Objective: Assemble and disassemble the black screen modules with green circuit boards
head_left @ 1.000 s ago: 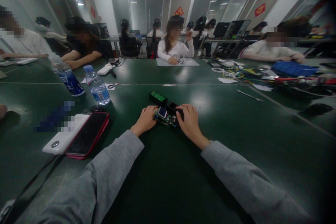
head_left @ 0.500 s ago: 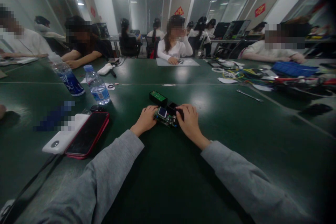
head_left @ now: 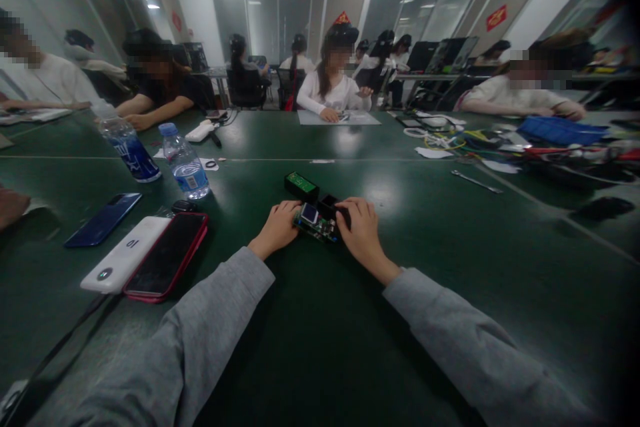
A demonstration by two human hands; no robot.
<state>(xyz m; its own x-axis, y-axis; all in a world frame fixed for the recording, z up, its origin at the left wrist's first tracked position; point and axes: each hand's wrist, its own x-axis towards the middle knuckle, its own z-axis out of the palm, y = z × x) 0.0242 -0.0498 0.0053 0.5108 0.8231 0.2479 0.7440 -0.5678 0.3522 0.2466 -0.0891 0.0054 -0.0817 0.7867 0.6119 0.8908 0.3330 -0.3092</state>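
while the board (head_left: 321, 228) sits between them, your left hand (head_left: 278, 225) pinches its end and your right hand (head_left: 363, 227) curls by the case (head_left: 327, 205), hold unclear; neither has shifted, so work seems paused.

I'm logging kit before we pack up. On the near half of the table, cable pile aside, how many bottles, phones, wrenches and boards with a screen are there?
Bottles: 2
Phones: 2
Wrench: 1
Board with a screen: 1
Total: 6
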